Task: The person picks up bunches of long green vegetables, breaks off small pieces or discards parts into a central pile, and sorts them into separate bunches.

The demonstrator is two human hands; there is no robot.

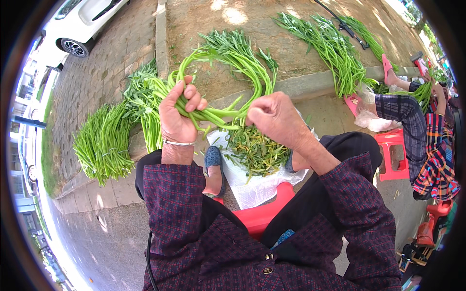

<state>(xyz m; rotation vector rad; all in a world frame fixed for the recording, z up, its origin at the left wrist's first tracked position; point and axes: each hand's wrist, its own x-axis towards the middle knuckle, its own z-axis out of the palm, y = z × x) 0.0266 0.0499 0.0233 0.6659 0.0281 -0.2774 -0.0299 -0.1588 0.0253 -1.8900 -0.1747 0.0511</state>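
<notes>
My left hand [180, 112], with a metal bangle at the wrist, is closed around a bundle of long green stems [214, 114] that look like water spinach. My right hand [280, 118] has its fingers curled in at the right side of the same stems, pinching them. The stems bend in a loop between and beyond both hands. Leafy tops [233, 47] spread over the ground past the loop; which stems they belong to is partly unclear. Below the hands, a heap of torn leaves [258, 151] lies on a white plastic sheet [242, 187] between my feet.
Tied greens [105, 145] and a looser bunch [149, 116] rest at the left. More greens [327, 51] lie across the kerb [313, 85] at right. Another person [404, 112] sits there by a red stool [393, 152]. A white car [82, 27] stands far left.
</notes>
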